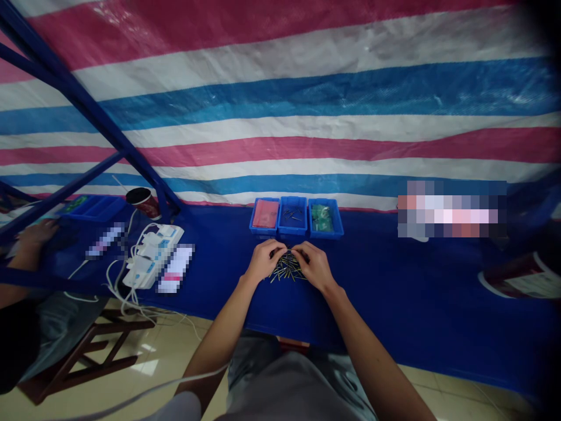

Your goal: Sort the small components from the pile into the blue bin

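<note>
My left hand (265, 259) and my right hand (312, 263) meet close together over a loose pile of thin, stick-like pieces (287, 270), some dark and some yellowish. Thumb and fingers are pinched together on each hand, and the fingertips nearly touch. Whatever lies between them is too small to name. Just beyond stand three small blue bins: the left bin (264, 233) with flat pink items (265, 213), the middle bin (293, 231) with a few thin dark pieces (294, 215), and the right bin (326, 235) with green items (322, 217).
On the blue table (394, 304), a white power strip (151, 257) with cables lies left, near a dark cup (144, 202). Another cup (521, 275) is at the right. Another person's hand (40, 233) rests beyond the blue metal frame (94, 120). A striped sheet (280, 146) hangs behind.
</note>
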`<state>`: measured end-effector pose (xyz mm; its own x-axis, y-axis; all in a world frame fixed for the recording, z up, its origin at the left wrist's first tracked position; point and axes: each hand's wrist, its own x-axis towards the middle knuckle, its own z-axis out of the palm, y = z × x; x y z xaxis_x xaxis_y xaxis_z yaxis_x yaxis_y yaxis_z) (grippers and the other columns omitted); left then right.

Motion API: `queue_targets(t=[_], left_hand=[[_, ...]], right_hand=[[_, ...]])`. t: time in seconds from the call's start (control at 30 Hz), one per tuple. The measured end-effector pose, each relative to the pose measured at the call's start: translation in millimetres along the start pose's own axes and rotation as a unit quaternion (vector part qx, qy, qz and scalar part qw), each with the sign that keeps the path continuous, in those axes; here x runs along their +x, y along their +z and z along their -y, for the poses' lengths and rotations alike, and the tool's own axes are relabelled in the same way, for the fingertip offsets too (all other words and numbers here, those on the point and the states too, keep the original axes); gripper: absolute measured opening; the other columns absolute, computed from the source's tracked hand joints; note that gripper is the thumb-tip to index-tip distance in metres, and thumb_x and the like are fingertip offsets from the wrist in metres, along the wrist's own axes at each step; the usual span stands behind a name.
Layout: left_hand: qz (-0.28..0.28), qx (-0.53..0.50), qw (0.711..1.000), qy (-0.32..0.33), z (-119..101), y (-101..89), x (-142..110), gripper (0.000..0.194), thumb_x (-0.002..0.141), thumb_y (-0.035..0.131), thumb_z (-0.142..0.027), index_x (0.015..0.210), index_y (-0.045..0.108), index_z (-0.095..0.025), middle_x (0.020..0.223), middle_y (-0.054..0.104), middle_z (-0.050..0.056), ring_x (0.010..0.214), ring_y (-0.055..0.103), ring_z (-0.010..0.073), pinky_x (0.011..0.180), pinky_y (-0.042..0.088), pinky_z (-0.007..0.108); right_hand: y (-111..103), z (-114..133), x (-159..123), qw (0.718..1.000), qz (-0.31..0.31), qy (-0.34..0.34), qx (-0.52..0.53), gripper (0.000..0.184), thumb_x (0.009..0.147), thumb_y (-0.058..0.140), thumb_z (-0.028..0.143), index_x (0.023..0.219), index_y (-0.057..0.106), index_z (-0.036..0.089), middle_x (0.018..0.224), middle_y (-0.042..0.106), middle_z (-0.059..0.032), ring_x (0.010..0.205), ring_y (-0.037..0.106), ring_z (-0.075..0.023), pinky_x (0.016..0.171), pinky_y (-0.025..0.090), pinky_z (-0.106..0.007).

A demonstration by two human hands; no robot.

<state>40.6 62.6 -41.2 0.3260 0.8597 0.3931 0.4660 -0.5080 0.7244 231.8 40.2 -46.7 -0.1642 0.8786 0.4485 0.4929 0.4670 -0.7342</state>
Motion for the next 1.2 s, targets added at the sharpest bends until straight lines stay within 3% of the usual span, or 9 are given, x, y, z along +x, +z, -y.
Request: queue_targets(t=[1.0,1.2], left_hand=[[-0.004,-0.005,1.000,0.011,-1.5,0.4,-0.5,0.020,0.096,0.060,-0.032,0.091,0.073,-0.018,0.076,0.064,0.003,0.068,0.055,0.0135,0.066,0.043,0.025],[-0.009,0.005,1.000,0.010,-3.0,-1.1,-0.3,0.021,0.096,0.059,-0.033,0.090,0.072,-0.018,0.073,0.060,0.002,0.067,0.054,0.0132,0.066,0.041,0.025]], right_hand=[[-2.1,1.9,0.8,0.999,0.030,0.006,-0.011,0.030,0.103,0.045,0.037,0.086,0.065,0.022,0.078,0.064,-0.0033,0.071,0.061,-0.0178,0.069,0.044,-0.028],[-0.4,0.2,0.1,1.000,0.011,0.016,0.000,0.024,0.099,0.052,0.041,0.102,0.067,0.022,0.079,0.064,-0.0024,0.064,0.056,-0.0164,0.064,0.044,-0.028]])
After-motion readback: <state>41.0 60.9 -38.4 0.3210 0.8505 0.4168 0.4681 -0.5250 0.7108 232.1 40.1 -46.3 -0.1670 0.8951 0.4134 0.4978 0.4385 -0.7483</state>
